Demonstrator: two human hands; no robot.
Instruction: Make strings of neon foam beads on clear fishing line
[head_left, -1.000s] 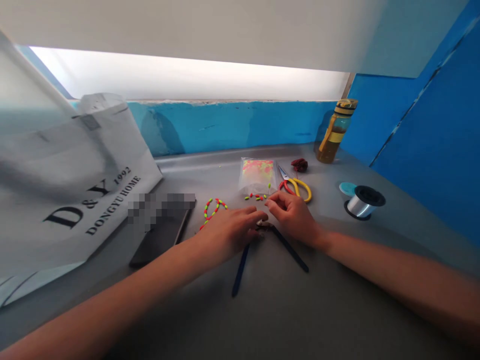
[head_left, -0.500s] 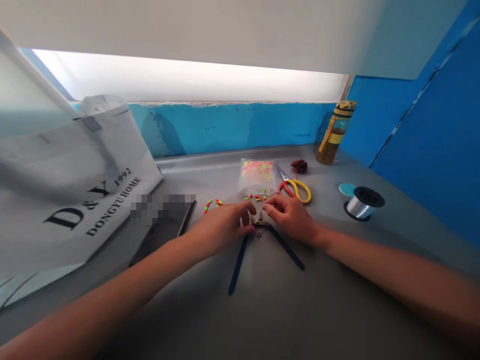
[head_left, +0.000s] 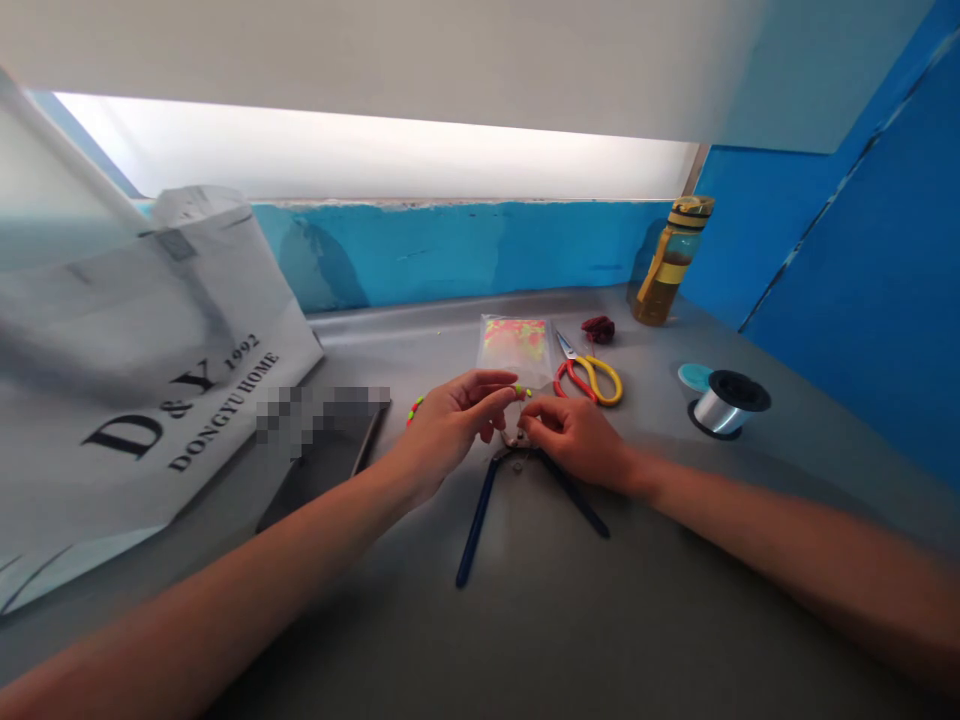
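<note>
My left hand (head_left: 457, 425) pinches between thumb and forefinger, at a small yellow-green and red float bead (head_left: 519, 391). Just to its right, my right hand (head_left: 571, 432) has its thumb and fingertips pressed together; what they hold is too fine to make out. Beneath both hands, long-nosed pliers with dark blue handles (head_left: 476, 525) lie spread on the table, their jaws partly hidden by the fingers. More red and yellow-green beads (head_left: 414, 408) lie left of my left hand. Beyond the hands is a clear bag of beads (head_left: 516, 340).
Scissors with red and yellow handles (head_left: 600, 378) lie behind my right hand, near a dark red bundle (head_left: 598, 329). To the right are a spool of clear line (head_left: 724, 407) and a teal disc (head_left: 695, 376). A bottle (head_left: 670, 270) stands behind. At left are a dark flat device (head_left: 322, 480) and a white bag (head_left: 150, 370).
My left hand has moved slightly up and its thumb and forefinger have closed at a bead. The right hand has shifted slightly left and down, its fingertips still together.
</note>
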